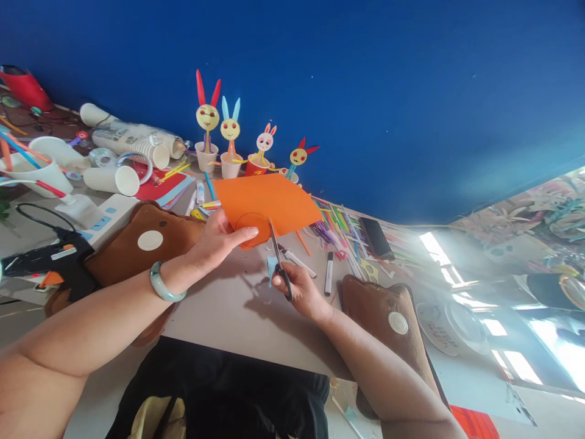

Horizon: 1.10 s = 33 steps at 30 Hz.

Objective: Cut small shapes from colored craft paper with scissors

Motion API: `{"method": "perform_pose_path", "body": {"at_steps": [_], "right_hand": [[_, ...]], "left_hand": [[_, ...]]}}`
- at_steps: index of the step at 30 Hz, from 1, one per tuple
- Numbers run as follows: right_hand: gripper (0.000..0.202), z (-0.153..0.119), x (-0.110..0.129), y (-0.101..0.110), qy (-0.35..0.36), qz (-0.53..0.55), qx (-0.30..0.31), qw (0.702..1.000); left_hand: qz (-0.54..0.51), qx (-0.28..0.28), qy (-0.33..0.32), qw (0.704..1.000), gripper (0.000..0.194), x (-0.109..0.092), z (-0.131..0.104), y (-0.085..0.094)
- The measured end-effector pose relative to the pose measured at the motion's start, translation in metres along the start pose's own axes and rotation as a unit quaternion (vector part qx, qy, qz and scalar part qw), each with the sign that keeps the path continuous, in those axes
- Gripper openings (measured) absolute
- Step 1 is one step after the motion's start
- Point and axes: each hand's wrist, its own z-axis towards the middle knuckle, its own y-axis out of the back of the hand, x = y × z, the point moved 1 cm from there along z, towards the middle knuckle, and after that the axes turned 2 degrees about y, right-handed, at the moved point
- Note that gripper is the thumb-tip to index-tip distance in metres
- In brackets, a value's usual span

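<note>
My left hand (223,241) grips a sheet of orange paper (274,198) by its lower left edge, thumb on top. A circle outline is drawn on the paper near that thumb. With my right hand (299,289) I hold scissors (278,262) by their black handles. Their blades reach up to the paper's lower edge, just right of the drawn circle, and the paper is cut along part of it. A small light-blue scrap (271,268) shows beside the scissors; whether it touches them I cannot tell.
Several rabbit-faced figures in cups (230,129) stand along the blue wall. Brown cushions (132,238) lie at both sides. A black glue gun (64,262) is at left, near paper cups (112,180). Markers (329,274), a phone (377,238) and coloured sticks lie to the right.
</note>
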Motion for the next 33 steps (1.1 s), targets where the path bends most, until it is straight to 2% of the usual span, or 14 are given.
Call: {"method": "perform_pose_path", "body": {"at_steps": [8,19,33], "right_hand": [[0.067,0.001,0.003,0.001,0.005,0.007,0.008,1.000],[0.065,0.000,0.004,0.003,0.007,0.003,-0.005,1.000],[0.067,-0.001,0.007,0.004,0.001,0.005,0.002,1.000]], "left_hand": [[0.036,0.008,0.041,0.999,0.044,-0.005,-0.006,-0.003],[0.040,0.012,0.046,0.998,0.039,-0.009,-0.007,-0.004],[0.026,0.004,0.041,0.999,0.048,-0.015,-0.006,-0.008]]}}
